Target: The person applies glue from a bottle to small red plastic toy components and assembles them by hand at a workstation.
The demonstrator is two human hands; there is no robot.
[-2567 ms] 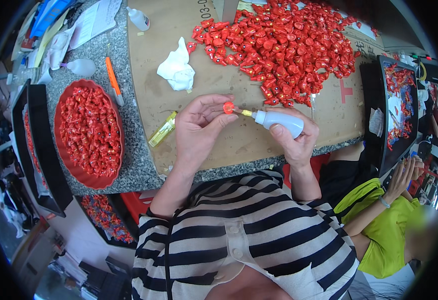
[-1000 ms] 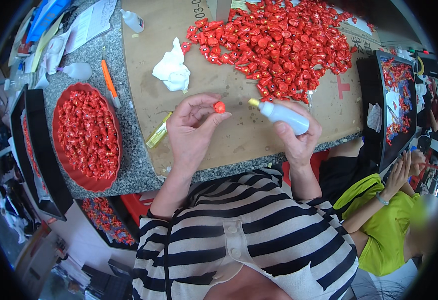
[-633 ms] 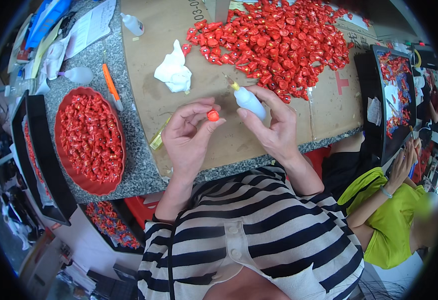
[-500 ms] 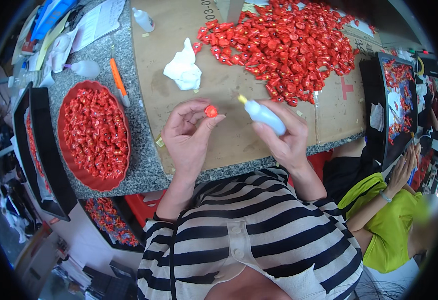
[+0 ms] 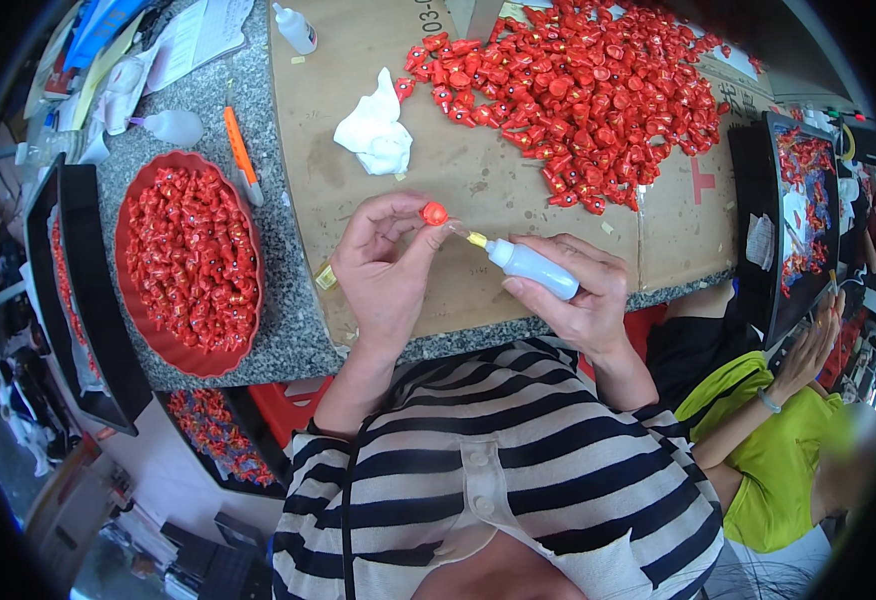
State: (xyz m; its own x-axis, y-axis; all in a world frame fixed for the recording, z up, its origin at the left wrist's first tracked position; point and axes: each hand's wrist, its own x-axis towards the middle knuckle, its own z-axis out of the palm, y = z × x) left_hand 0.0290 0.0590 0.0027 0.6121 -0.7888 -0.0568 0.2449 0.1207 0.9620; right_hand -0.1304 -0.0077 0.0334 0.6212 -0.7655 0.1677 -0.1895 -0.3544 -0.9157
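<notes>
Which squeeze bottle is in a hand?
The yellow-necked squeeze bottle, in the right hand; the purple-tipped bottle and small white bottle are untouched, upper left.

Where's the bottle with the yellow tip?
In the head view, the bottle is right of centre in the right hand, near the red piece the left hand holds.

The small piece [image 5: 435,213] near centre is bright red; the squeeze bottle [image 5: 538,270] is pale blue with a yellow neck. At left, the dish [image 5: 186,361] is dull red, the table [image 5: 286,310] speckled grey. The shirt [image 5: 548,440] at lower centre has dark and cream stripes.
</notes>
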